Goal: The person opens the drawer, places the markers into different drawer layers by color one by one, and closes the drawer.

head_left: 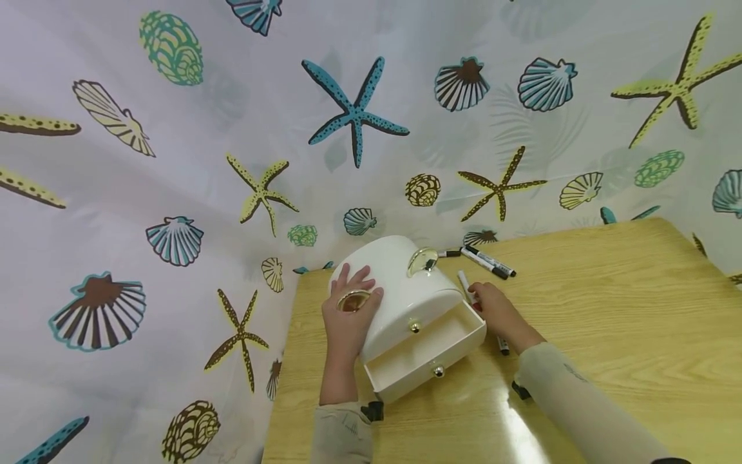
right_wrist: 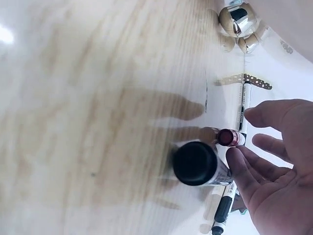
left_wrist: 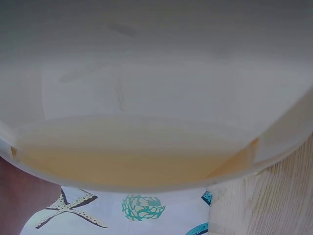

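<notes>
A white dome-topped box (head_left: 385, 258) stands on the wooden table, its lower drawer (head_left: 406, 380) pulled out and bare inside. My left hand (head_left: 343, 325) rests on the dome with fingers spread, around a gold oval fitting (head_left: 352, 301). The left wrist view is filled by the box's glossy white surface (left_wrist: 146, 88). To the right of the box, my right hand (head_left: 501, 312) reaches down among markers, fingers loosely extended. In the right wrist view its fingertips lie close beside a red-ended marker (right_wrist: 228, 137) and a black-capped marker (right_wrist: 194, 164), with the thumb apart from both.
More black-and-white markers (head_left: 487, 263) lie behind the box. A gold curved handle (head_left: 422, 261) stands up from the dome, and gold knobs (head_left: 438, 371) stick out in front. A shell-and-starfish cloth (head_left: 353, 187) hangs behind the wooden table (head_left: 608, 309).
</notes>
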Tool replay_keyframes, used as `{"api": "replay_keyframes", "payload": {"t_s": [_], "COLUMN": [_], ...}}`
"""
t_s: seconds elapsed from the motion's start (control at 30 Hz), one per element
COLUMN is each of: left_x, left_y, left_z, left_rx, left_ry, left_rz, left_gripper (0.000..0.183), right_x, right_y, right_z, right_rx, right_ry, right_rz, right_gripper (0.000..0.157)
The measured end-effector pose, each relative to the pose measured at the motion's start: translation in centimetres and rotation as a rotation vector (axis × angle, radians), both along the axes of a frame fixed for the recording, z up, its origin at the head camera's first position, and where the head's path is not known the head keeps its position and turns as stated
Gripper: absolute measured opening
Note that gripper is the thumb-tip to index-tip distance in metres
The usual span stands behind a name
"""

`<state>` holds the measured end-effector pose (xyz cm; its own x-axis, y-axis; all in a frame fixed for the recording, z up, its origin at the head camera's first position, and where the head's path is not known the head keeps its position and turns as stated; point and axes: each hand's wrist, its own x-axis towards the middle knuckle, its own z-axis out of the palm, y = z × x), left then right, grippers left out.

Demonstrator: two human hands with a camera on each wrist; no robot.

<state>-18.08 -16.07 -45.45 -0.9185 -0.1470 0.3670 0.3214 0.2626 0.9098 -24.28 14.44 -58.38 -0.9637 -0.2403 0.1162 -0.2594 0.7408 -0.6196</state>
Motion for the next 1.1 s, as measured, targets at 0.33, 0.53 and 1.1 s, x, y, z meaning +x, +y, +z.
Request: {"api": "replay_keyframes", "payload": {"t_s": [0.33,0.53,1.1], "left_x": [0.0,0.0,0.0], "left_y": [0.1,0.1,0.1], "left_z": [0.1,0.0,0.1], "left_rx": [-0.022,-0.003,-0.019], "left_ry": [-0.013,-0.011,-0.026], "left_rz": [0.015,0.009,0.015], "left_gripper": [0.023,0.022,0.022], "right_x": [-1.1,-1.1,0.1], "right_y": [-0.2,-0.7,-0.8], "right_z": [-0.1,0.3,1.5], "right_rx": [0.068,0.148,0.068], "right_ry": [0.055,0.032,-0.092], "right_rz": [-0.058,-0.072,-0.092], "right_gripper": [0.031,0.026,0.033]}}
